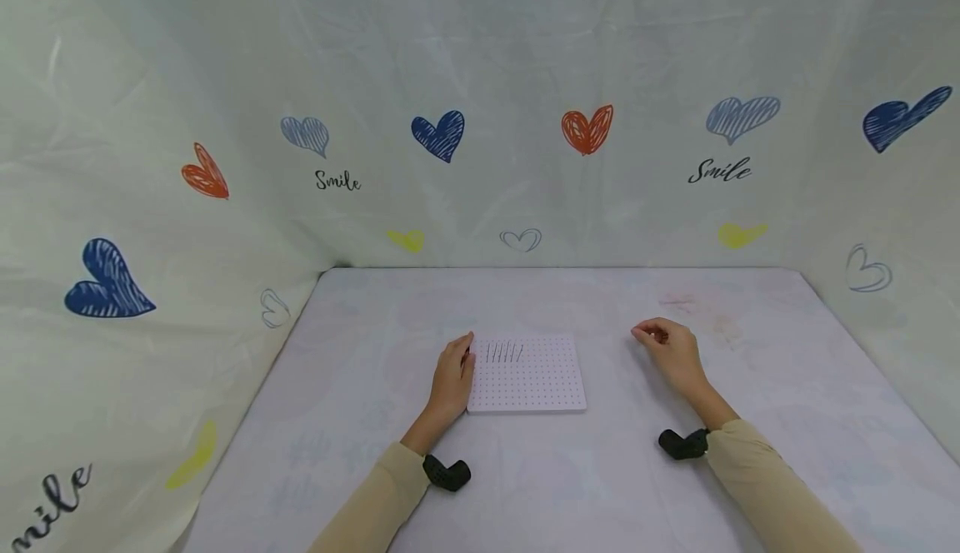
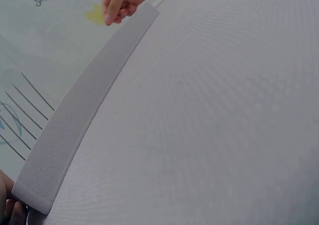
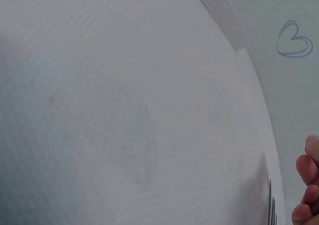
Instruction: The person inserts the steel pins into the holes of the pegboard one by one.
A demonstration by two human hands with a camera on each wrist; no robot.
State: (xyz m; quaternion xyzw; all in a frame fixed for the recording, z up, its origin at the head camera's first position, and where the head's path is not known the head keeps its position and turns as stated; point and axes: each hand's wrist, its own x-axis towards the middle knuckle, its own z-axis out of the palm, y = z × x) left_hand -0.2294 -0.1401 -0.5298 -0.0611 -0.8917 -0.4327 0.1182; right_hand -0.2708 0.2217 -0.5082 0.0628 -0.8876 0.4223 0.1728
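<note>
White pegboard (image 1: 532, 382); backdrop (image 1: 510, 186) reads "Smile".

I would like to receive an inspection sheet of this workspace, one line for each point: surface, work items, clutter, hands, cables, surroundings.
Surface: pale table with faint coloured marks.
Work items: white perforated board; thin dark pins stand in a row in its far left part.
Clutter: nothing seen.
Hands: left hand touches the board's left edge; right hand is right of the board, fingers bent; thin spikes show near its fingers, whether held is unclear.
Cables: nothing seen.
Surroundings: light sheet with printed hearts and the word Smile.
</note>
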